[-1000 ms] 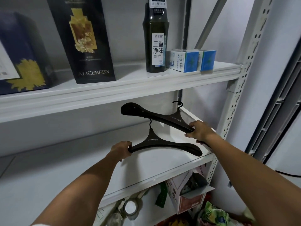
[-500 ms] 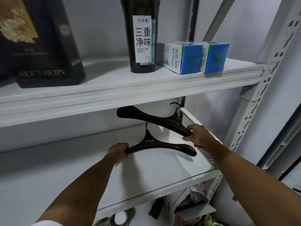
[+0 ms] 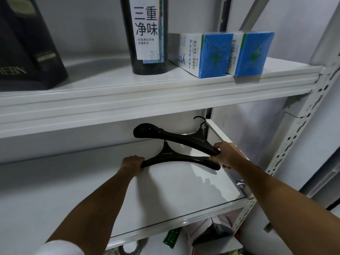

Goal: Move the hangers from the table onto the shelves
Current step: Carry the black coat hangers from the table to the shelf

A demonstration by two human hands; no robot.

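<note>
- left hand (image 3: 132, 163) grips the near hanger (image 3: 174, 157) by its left end, long axis lying across the middle shelf (image 3: 165, 208).
- right hand (image 3: 225, 155) grips the rear hanger (image 3: 176, 138), probably just above that shelf.

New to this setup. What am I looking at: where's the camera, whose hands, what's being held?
There is no robot here. A person wears one wide-angle camera on the head, looking forward and down, so you see their own arms reaching into a white rack. The left hand grips the left end of the near hanger. The right hand grips the right end of the far hanger. Both hangers are black and sit low over the middle shelf. The upper shelf carries a bottle, two blue boxes and a dark box.
</note>
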